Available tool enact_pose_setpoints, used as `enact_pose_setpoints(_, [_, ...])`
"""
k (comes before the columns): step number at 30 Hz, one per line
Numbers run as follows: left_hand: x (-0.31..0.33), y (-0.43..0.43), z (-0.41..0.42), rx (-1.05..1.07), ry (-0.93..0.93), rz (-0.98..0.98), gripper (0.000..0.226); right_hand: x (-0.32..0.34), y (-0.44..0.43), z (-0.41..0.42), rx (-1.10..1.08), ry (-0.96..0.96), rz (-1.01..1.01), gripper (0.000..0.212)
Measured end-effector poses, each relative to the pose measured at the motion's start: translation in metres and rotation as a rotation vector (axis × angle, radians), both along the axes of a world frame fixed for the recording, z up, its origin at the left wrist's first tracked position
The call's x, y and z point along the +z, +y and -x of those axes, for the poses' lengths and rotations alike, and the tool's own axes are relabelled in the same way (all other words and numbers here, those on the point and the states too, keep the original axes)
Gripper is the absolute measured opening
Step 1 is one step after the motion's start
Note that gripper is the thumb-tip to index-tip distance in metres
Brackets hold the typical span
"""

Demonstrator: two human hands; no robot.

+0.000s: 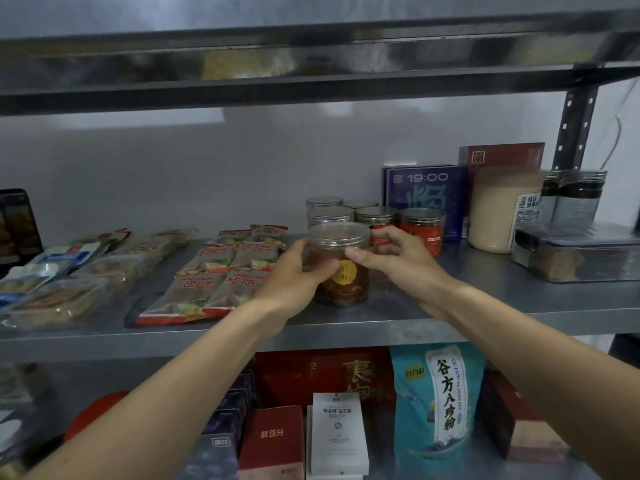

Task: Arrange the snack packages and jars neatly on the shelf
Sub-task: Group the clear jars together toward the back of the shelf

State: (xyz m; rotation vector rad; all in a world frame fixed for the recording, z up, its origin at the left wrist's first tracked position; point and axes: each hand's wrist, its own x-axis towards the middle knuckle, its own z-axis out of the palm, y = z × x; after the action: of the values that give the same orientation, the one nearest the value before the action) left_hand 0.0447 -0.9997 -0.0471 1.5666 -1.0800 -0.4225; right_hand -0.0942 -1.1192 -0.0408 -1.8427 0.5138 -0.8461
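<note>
A clear plastic jar (346, 285) with a see-through screw lid and a round yellow label stood upright at the front middle of the metal shelf (467, 299), packed with dark brown pieces. The left grip (294, 271) wrapped its left side, thumb across the front; the right grip (398, 258) held its right upper side, thumb on the front and fingers curled behind. At its 12 o'clock stood a cluster of lidded jars (330, 214), those toward 1 o'clock wearing red labels (422, 233). At 9 o'clock, red-edged snack packets (221, 275) lay flat in rows. Toward 2 o'clock stood a blue box (426, 199), a tall tub of pale powder (491, 213) and a clear rectangular box (568, 258) of brown contents. At 6 o'clock, below, stood a teal pouch (436, 400).
</note>
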Motion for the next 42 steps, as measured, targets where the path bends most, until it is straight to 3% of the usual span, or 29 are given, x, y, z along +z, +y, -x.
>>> enact_pose_setpoints(2, [0.006,-0.001,-0.006,0.035,0.131,0.005,0.061,0.002,-0.004,-0.002,0.010,-0.052,-0.123,0.076])
enact_pose_setpoints(5, [0.019,-0.006,-0.015,0.075,0.315,0.038,0.071,0.008,-0.012,-0.011,0.031,-0.131,-0.342,0.074])
enact_pose_setpoints(8, [0.032,-0.016,-0.023,0.086,0.445,0.058,0.078,0.010,-0.018,-0.027,0.061,-0.087,-0.414,0.073])
enact_pose_setpoints(14, [0.037,-0.033,-0.018,0.069,0.410,0.011,0.070,0.013,-0.018,-0.055,0.066,-0.065,-0.480,0.050])
enact_pose_setpoints(29, [0.027,-0.048,-0.016,-0.028,0.530,0.061,0.058,0.007,-0.014,-0.067,0.091,-0.149,-0.572,0.049])
enact_pose_setpoints(37, [0.025,-0.046,-0.017,0.013,0.455,0.031,0.052,0.011,-0.014,-0.062,0.097,-0.083,-0.517,0.048])
enact_pose_setpoints(39, [0.026,-0.045,-0.021,0.093,0.305,0.024,0.049,0.017,-0.014,-0.055,0.037,-0.002,-0.371,0.050])
enact_pose_setpoints(42, [0.038,-0.038,-0.021,0.193,0.067,0.088,0.038,0.031,-0.023,-0.035,-0.132,0.121,0.037,0.045])
